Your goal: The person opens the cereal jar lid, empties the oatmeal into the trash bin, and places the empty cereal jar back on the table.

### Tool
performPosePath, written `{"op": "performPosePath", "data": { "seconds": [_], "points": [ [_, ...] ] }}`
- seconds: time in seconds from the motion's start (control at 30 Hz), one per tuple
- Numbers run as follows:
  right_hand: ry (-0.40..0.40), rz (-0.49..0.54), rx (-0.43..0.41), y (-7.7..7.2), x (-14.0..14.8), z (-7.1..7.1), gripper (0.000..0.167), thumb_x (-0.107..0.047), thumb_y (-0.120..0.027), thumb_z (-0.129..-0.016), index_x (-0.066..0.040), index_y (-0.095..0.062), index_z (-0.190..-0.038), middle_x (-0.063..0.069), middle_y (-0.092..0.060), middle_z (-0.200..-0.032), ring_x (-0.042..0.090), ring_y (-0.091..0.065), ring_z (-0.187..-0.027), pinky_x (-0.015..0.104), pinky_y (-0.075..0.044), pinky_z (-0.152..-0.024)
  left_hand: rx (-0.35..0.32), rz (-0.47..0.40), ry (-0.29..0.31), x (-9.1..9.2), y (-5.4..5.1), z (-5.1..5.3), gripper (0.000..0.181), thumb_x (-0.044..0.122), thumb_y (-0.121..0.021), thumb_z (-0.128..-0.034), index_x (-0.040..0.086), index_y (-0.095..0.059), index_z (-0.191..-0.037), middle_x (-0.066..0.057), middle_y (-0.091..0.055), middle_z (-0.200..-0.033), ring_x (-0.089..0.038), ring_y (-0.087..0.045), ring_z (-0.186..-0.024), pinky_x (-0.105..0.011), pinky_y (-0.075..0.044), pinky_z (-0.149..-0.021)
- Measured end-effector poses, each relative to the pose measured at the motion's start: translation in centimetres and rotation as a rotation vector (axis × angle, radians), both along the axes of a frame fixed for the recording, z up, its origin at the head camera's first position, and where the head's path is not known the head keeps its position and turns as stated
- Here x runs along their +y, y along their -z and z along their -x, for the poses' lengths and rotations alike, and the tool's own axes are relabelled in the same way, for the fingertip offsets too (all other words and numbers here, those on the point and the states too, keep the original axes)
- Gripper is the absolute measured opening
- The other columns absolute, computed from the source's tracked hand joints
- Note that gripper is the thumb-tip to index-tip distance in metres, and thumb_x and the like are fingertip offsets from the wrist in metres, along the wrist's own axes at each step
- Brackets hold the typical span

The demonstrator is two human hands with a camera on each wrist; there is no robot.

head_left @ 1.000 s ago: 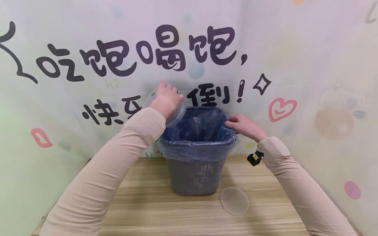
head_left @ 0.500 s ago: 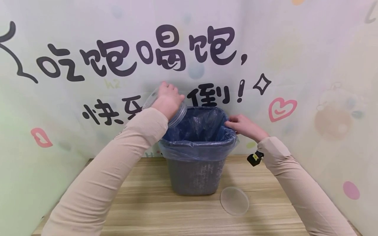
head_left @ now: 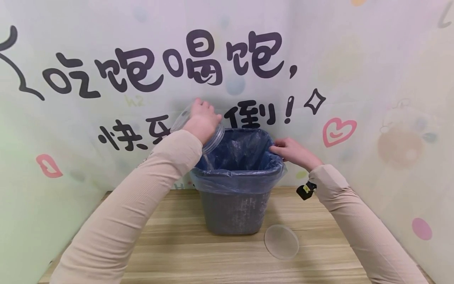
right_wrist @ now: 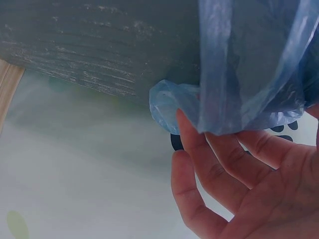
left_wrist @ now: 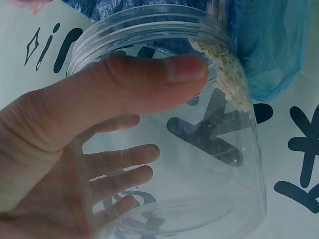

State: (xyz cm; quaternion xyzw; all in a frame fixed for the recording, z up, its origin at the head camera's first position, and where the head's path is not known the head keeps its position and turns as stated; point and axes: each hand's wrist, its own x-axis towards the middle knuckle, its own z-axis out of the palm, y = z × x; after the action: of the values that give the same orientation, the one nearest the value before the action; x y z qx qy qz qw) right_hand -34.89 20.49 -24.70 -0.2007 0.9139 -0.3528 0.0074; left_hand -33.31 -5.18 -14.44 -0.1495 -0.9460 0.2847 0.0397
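My left hand (head_left: 203, 123) grips a clear plastic jar (head_left: 214, 141), tipped with its mouth over the left side of the lined trash can (head_left: 234, 213). In the left wrist view, my thumb and fingers wrap the jar, and pale flakes like oats (left_wrist: 227, 74) lie along its lower wall near the threaded mouth. A faint pale streak shows below the mouth. My right hand (head_left: 296, 152) holds the can's right rim, thumb over the edge. In the right wrist view, its other fingers lie outside, against the blue trash bag (right_wrist: 249, 74).
A round translucent lid (head_left: 281, 241) lies on the wood-grain table (head_left: 177, 252), in front and right of the can. Behind the can stands a printed wall (head_left: 227, 23) with large black characters; pale side walls rise at left and right.
My left hand and the jar have shifted very slightly right since a second ago. A pale streak now shows under the jar's mouth. The right hand stays on the rim.
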Motion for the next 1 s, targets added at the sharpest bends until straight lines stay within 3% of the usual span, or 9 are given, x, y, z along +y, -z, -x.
{"op": "performPosePath", "data": {
  "seconds": [0.43, 0.73, 1.0],
  "points": [
    [0.004, 0.003, 0.009, 0.2, 0.1, 0.0, 0.027, -0.02, -0.049, -0.096, 0.004, -0.061, -0.098, 0.006, -0.058, -0.081, 0.017, -0.056, -0.075, 0.045, -0.053, -0.08, 0.016, 0.047, -0.013, 0.8, 0.3, -0.1, 0.041, 0.018, -0.037, -0.1032, 0.023, -0.042, -0.144, -0.012, -0.042, -0.142, -0.03, -0.037, -0.126, -0.044, -0.022, -0.106],
    [0.013, 0.007, 0.007, 0.2, 0.1, 0.1, 0.025, -0.02, -0.049, -0.096, 0.002, -0.06, -0.094, 0.004, -0.055, -0.077, 0.017, -0.055, -0.074, 0.044, -0.053, -0.079, 0.027, 0.075, -0.024, 1.2, 0.4, -0.1, 0.04, 0.02, -0.038, -0.1033, 0.024, -0.043, -0.143, -0.012, -0.043, -0.141, -0.029, -0.038, -0.124, -0.043, -0.024, -0.104],
    [0.001, -0.005, 0.013, 0.2, 0.1, 0.1, 0.027, -0.021, -0.049, -0.097, 0.003, -0.062, -0.098, 0.006, -0.059, -0.083, 0.019, -0.057, -0.078, 0.046, -0.053, -0.081, 0.037, 0.086, -0.018, 1.2, 0.6, -0.2, 0.04, 0.019, -0.041, -0.1023, 0.023, -0.044, -0.142, -0.012, -0.044, -0.14, -0.029, -0.039, -0.122, -0.044, -0.024, -0.104]
  ]
}}
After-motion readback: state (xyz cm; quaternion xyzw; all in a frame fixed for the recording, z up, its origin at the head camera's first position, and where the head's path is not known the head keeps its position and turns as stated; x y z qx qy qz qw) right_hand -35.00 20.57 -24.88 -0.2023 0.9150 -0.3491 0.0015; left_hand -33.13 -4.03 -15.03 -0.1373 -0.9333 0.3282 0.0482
